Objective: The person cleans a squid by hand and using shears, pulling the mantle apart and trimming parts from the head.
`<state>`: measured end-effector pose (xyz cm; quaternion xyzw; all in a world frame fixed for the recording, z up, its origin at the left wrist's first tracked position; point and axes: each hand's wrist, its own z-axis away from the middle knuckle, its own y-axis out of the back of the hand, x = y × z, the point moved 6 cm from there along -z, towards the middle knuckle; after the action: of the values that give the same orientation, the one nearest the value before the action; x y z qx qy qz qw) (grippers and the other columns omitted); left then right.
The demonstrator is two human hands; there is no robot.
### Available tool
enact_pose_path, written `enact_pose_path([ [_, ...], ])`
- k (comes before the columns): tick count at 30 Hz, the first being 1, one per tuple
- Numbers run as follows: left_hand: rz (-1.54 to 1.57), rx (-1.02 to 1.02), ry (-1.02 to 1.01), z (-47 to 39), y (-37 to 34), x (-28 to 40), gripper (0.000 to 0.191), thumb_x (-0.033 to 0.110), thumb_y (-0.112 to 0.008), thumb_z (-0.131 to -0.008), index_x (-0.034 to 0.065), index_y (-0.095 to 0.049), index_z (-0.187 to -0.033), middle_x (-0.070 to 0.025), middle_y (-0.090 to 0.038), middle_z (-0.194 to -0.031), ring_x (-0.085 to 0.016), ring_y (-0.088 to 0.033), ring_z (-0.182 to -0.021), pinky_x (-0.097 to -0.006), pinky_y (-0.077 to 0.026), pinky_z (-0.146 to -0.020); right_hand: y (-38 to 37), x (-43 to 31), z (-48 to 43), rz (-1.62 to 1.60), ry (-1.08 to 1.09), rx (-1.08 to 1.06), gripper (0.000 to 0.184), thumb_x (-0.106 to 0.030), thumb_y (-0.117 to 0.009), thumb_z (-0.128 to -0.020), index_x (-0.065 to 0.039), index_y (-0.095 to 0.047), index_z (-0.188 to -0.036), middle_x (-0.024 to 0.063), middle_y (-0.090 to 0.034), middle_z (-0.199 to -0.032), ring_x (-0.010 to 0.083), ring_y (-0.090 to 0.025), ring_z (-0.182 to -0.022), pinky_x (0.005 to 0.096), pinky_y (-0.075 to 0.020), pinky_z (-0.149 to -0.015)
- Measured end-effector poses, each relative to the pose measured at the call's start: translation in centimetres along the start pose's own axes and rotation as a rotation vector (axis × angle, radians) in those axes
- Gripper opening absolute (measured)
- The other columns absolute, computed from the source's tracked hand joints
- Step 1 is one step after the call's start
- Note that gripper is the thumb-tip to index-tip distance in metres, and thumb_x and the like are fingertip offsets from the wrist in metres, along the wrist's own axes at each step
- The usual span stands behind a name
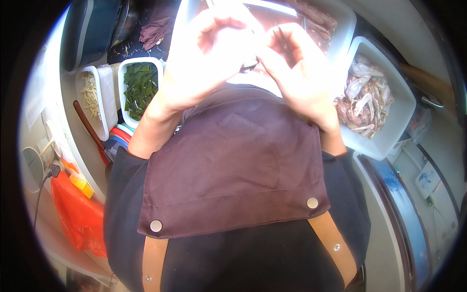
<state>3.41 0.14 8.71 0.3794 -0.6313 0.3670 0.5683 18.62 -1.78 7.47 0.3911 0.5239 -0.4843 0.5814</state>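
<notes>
Strong glare washes out much of both my hands, held close together above the apron. My left hand (208, 54) is curled around a small grey piece (250, 66), mostly hidden and too bleached to identify. Dark metal tweezers (285, 45) lie in the grip of my right hand (301, 71), whose thumb and fingertip meet near that piece. Beyond the hands stands a large white plastic tub (344, 16) with reddish liquid and raw meat pieces (321, 23). Close to my right forearm, another white tub (403, 104) holds raw poultry pieces (365, 96).
On the left are a tub of cut green leaves (140, 89), a tub of pale strips (91, 95) and a brown-handled utensil (87, 124). A crumpled purple cloth (157, 27) lies on the dark counter. A red plastic bag (80, 215) hangs lower left.
</notes>
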Motion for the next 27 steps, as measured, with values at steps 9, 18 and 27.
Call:
enact_pose_path([
  [9, 0.118, 0.195, 0.045, 0.1, 1.2, -0.9, 0.083, -0.006, -0.068, -0.077, 0.0065, -0.020, -0.144, -0.0156, -0.052, -0.119, -0.017, -0.057, -0.102, -0.0258, -0.050, -0.081, -0.6, 0.6, -0.3, -0.022, -0.003, 0.031, 0.023, -0.011, -0.065, -0.087, -0.001, -0.053, -0.103, 0.0025, -0.060, -0.089, 0.0059, -0.056, -0.080, 0.0204, -0.0470, -0.070],
  [18, 0.499, 0.142, 0.192, 0.0, 1.7, -2.5, 0.061, -0.009, -0.061, -0.081, -0.0015, -0.036, -0.136, -0.0104, -0.058, -0.113, -0.015, -0.061, -0.103, -0.0216, -0.050, -0.086, -0.9, 0.6, -0.8, -0.089, 0.009, 0.070, 0.019, -0.009, -0.065, -0.087, 0.000, -0.054, -0.100, 0.0016, -0.060, -0.086, 0.0052, -0.056, -0.077, 0.0208, -0.0471, -0.068],
  [27, 0.533, 0.239, 0.041, 0.4, 1.0, -2.2, 0.055, -0.010, -0.061, -0.081, 0.0022, -0.039, -0.130, -0.0106, -0.054, -0.117, -0.019, -0.057, -0.109, -0.0303, -0.049, -0.092, 0.1, -0.4, -0.4, 0.101, 0.148, 0.157, 0.014, -0.010, -0.059, -0.092, 0.000, -0.056, -0.101, 0.0070, -0.061, -0.087, 0.0113, -0.059, -0.076, 0.0235, -0.0477, -0.067],
])
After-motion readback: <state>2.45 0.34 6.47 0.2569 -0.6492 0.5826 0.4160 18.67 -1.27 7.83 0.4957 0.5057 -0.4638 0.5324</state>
